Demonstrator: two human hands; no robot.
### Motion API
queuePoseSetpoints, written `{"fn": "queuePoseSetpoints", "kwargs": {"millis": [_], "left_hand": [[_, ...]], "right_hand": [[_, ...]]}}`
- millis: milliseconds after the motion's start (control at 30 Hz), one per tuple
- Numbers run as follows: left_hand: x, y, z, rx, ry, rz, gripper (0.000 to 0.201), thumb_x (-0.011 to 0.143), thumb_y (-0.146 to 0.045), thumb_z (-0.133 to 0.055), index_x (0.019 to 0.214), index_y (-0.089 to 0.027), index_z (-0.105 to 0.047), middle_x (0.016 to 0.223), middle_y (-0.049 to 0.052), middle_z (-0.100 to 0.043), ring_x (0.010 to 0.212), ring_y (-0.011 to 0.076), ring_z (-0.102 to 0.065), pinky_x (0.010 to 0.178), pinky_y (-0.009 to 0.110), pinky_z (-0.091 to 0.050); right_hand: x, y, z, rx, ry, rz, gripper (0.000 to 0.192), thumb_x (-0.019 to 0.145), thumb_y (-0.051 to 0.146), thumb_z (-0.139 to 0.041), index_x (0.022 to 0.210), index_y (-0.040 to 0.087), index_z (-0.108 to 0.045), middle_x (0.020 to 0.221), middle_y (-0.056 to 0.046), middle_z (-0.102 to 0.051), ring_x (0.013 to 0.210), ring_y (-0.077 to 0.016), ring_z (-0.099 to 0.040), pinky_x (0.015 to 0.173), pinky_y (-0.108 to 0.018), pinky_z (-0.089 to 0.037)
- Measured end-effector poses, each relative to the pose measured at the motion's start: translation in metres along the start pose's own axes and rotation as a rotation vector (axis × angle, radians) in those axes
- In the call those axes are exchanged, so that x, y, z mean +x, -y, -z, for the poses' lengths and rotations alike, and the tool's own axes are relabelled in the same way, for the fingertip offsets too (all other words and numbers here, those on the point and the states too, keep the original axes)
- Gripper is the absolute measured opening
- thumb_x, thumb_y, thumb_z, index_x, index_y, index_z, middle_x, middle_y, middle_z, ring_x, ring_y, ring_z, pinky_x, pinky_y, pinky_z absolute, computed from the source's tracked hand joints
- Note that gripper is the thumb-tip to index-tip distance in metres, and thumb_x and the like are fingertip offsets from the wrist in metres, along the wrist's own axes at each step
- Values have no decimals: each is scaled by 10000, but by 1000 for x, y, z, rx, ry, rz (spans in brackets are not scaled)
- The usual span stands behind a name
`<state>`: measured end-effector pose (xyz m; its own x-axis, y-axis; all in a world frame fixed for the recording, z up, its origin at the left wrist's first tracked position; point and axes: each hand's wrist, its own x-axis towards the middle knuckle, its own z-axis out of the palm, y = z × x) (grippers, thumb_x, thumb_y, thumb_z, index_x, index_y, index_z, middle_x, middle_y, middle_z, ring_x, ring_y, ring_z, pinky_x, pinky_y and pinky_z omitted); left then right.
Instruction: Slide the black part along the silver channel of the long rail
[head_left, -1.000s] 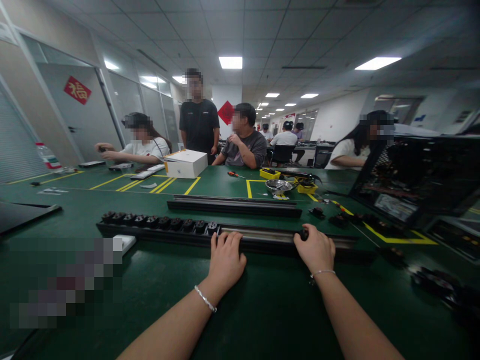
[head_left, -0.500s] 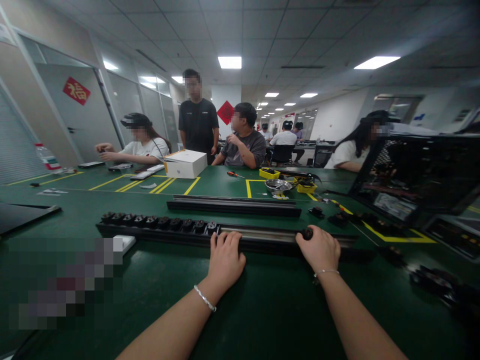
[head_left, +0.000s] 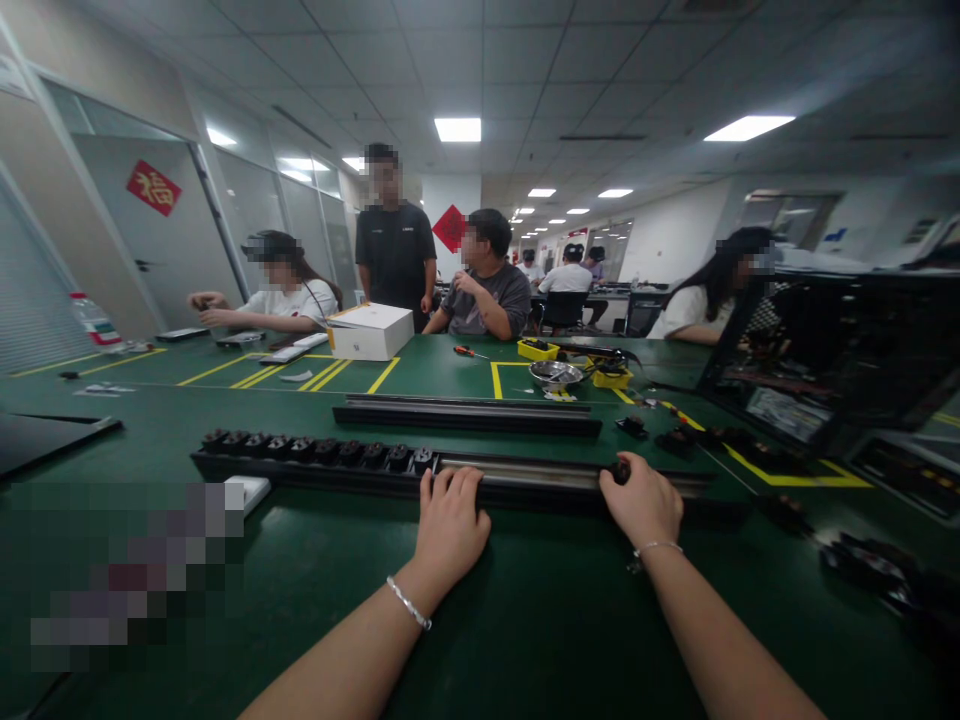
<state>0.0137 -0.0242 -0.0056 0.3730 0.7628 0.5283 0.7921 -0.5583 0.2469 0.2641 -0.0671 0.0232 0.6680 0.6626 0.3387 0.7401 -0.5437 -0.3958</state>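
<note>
A long black rail (head_left: 525, 478) lies across the green table (head_left: 525, 620) in front of me. A row of several black socket modules (head_left: 315, 449) fills its left part. My left hand (head_left: 448, 520) rests on the rail's near edge, fingers curled over it, just right of the last module. My right hand (head_left: 646, 500) is closed around a small black module (head_left: 622, 470) sitting in the rail's channel further right. A second black rail (head_left: 465, 414) lies parallel behind the first.
Loose black modules (head_left: 679, 440) lie right of the rails, and an open black computer case (head_left: 832, 360) stands at the right. Behind are a white box (head_left: 370, 330), yellow trays (head_left: 540, 349), a metal bowl (head_left: 556, 374) and several seated people with one standing.
My right hand with the small module has edged slightly to the right along the rail. My left hand has stayed where it was.
</note>
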Motion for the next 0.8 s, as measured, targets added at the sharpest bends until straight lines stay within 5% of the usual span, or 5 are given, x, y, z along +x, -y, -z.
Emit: {"fn": "queuePoseSetpoints", "kwargs": {"millis": [800], "left_hand": [[1,-2,1,-2,1,15,437,751,-176,-521,1184,-230,-537,1195,35,-619,1151,257,-467,1115,518,-193]], "right_hand": [[0,-10,-5,-24,-95,55,456,797,401,-435,1162,156,-555,1131,-123,-629,1130,-262,-518,1022,-437,-296]]}}
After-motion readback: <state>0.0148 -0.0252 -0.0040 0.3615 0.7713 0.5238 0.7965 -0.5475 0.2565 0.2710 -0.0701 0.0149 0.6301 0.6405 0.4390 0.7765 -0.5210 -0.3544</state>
